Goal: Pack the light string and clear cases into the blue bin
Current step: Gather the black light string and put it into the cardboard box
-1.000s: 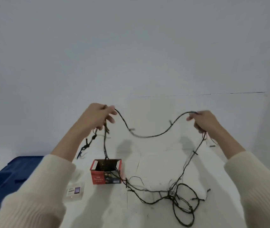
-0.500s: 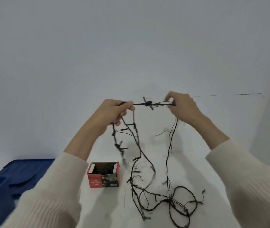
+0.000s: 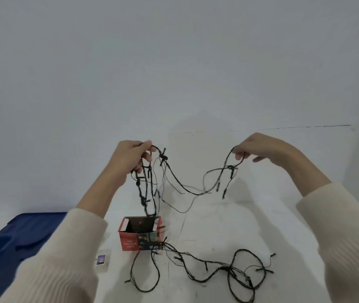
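Hands are both up over the white table [image 3: 218, 217], and the light string [image 3: 163, 157] sags between them, its held span running left to right. The left hand [image 3: 130, 159] has its fingers curled round several gathered loops, which hang down toward the open red box [image 3: 138, 240]; whether a strand actually goes into the box I cannot tell for sure. The right hand [image 3: 266, 149] pinches a single strand at the fingertips, its other fingers loosely spread. Most of the string lies in a loose tangle on the table — in front of the box and out to the right. The blue bin [image 3: 4, 248] sits at the far left, beyond the left forearm, so the left hand is the nearer one — the gathered bundle would likely have to travel leftward. A clear case [image 3: 102, 260] lies on the table between bin and box.
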`<state>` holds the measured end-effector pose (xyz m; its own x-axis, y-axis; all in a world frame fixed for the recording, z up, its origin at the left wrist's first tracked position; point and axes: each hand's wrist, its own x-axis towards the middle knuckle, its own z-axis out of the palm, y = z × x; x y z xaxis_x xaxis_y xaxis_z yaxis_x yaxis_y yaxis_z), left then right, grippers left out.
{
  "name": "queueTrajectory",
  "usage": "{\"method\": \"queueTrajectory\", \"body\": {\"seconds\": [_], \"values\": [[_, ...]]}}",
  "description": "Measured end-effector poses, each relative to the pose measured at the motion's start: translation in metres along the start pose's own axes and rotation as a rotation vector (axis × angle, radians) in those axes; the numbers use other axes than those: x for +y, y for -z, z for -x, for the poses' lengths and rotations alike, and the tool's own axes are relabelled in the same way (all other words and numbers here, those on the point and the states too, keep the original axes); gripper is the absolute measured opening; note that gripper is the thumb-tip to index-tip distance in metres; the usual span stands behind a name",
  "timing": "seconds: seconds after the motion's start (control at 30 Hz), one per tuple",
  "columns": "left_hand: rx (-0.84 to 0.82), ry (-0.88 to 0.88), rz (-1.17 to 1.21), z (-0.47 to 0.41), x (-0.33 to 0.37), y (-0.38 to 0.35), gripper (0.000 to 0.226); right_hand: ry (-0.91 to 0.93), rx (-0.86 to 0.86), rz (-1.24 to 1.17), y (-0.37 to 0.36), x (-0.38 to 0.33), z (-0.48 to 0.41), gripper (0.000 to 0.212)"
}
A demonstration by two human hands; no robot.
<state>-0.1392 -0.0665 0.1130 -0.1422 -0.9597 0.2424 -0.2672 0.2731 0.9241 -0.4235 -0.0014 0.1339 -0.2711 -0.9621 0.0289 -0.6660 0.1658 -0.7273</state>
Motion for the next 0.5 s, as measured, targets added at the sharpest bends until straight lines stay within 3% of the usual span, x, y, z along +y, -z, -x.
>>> {"method": "queueTrajectory", "body": {"seconds": [0.1,0.17,0.33,0.5], "values": [[0.066,-0.046,-0.243,-0.003,-0.002,-0.002,0.025,-0.004,-0.095,-0.384,0.001,-0.008,0.005,0.023],[0.093,-0.071,-0.278,-0.003,-0.001,-0.005,0.024,-0.015,-0.157,-0.506,-0.001,-0.012,0.009,0.021],[-0.181,0.115,0.104,0.006,0.017,-0.019,0.030,-0.032,-0.193,-0.536,-0.018,-0.029,0.016,0.027],[-0.361,0.208,0.303,0.014,0.026,-0.030,0.027,0.127,-0.165,-0.415,-0.027,-0.043,0.026,0.025]]}}
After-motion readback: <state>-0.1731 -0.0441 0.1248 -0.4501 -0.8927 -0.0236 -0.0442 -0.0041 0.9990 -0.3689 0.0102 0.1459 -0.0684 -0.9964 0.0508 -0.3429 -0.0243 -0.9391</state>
